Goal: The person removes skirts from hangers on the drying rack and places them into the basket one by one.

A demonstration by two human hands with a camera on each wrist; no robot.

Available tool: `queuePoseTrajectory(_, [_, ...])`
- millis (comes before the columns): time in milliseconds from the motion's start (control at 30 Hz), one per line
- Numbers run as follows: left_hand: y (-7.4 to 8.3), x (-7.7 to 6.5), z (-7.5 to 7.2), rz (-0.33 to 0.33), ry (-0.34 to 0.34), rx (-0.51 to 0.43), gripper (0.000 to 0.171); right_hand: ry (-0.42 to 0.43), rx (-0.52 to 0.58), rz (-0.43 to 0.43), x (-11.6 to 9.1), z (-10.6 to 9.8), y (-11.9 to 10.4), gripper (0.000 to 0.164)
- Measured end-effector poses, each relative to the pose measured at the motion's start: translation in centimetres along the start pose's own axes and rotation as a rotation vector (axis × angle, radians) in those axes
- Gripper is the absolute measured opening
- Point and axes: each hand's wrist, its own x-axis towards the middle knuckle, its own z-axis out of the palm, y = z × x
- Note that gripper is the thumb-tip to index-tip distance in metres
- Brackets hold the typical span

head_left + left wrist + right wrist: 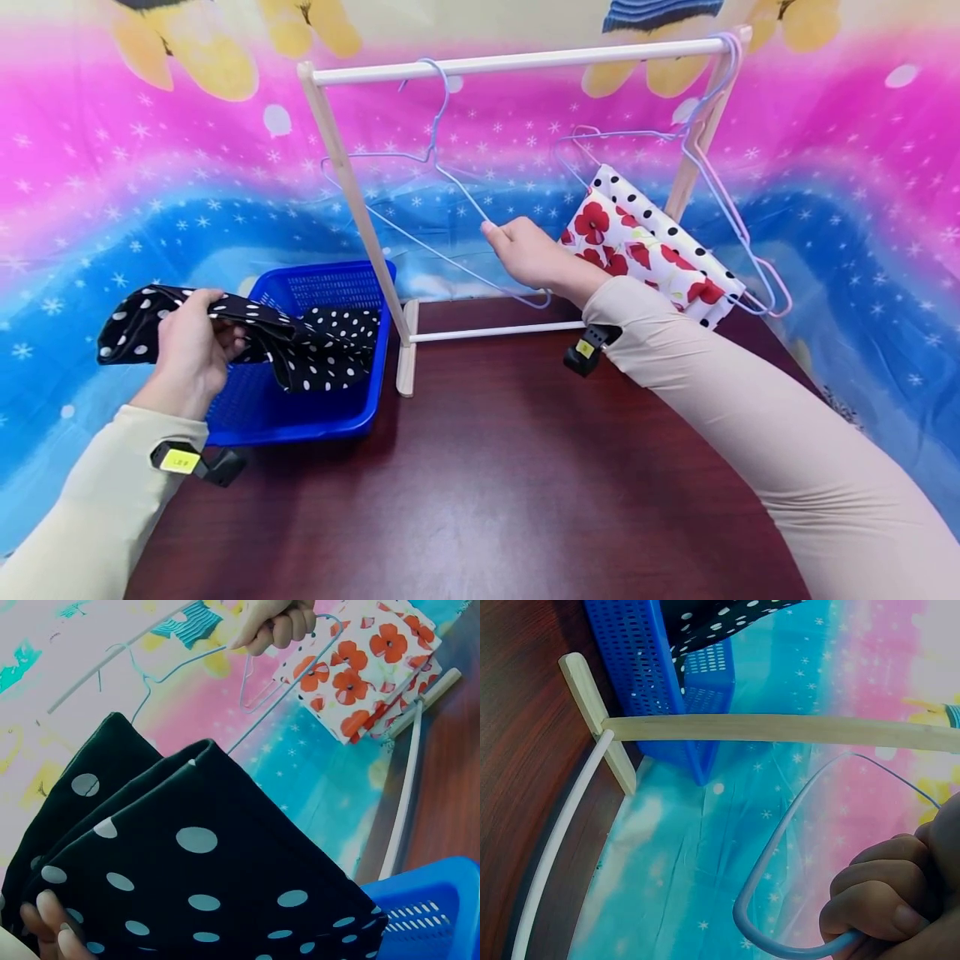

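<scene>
My left hand (187, 350) grips a folded black cloth with white dots (258, 321). The cloth's right end hangs down over the blue basket (292, 433). In the left wrist view the dotted cloth (202, 855) fills the lower part, and a few fingertips show at its left edge. My right hand (528, 254) holds one sloping side of a light blue wire hanger (437, 125), whose hook is over the rack's top bar (525, 61). Curled fingers (877, 900) around the hanger wire (761, 877) appear in the right wrist view.
A wooden rack (341, 167) stands on the dark red table (480, 483), one foot beside the basket. At its right end hang blue and pink hangers (738, 208) with a poppy-print cloth (637, 250) and a white cloth with black dots (637, 204). A colourful curtain (60, 208) closes the back.
</scene>
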Motion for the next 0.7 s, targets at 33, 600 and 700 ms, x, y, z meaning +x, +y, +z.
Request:
queuePoseTrajectory(33, [-0.1,0.0,-0.1,-0.004,-0.007,0.008,0.017,-0.002,0.001,0.001,0.0,0.0,0.0,0.056])
queuePoseTrajectory(600, [-0.7,1.7,1.1,-0.039,0.063,0.123,0.01,0.011,-0.01,-0.005,0.1,0.1,0.0,0.056])
queuePoseTrajectory(700, [-0.7,1.5,0.9,-0.041,0.053,0.113,0.013,0.017,-0.013,-0.019,0.2,0.2,0.0,0.057])
